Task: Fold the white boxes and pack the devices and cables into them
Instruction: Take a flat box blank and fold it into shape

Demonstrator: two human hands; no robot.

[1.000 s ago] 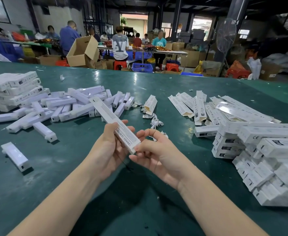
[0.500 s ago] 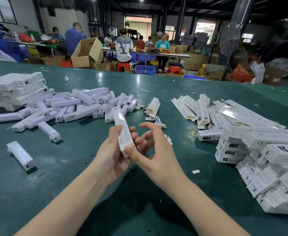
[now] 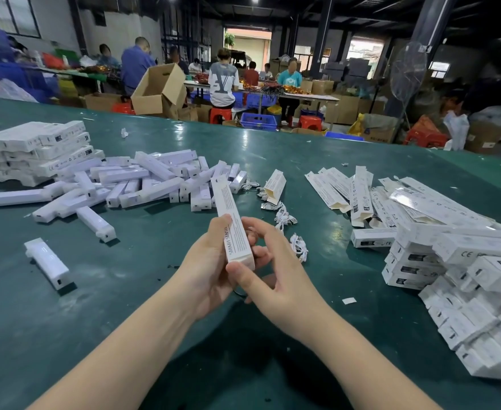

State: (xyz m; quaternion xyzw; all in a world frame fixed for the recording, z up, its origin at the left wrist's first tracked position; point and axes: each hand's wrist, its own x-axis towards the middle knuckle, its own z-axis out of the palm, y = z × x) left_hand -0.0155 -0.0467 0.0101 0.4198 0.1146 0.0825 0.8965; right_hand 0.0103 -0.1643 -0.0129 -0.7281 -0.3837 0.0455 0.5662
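step: box [image 3: 234, 229] end closing, frame centre | left hand [image 3: 206, 272] wrapped round box | right hand [image 3: 276, 279] thumb pressed on near end; flap to be tucked squarely

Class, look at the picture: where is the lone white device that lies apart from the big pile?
In the head view, the lone white device lies flat on the green table, left of the left hand and nearer the camera than the pile of devices.

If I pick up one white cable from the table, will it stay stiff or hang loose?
Probably loose: each cable lies in a small coiled bundle, so it may sag or uncoil when lifted. It looks thin, so likely light. The plug end of another cable sticks out and might snag its neighbours.
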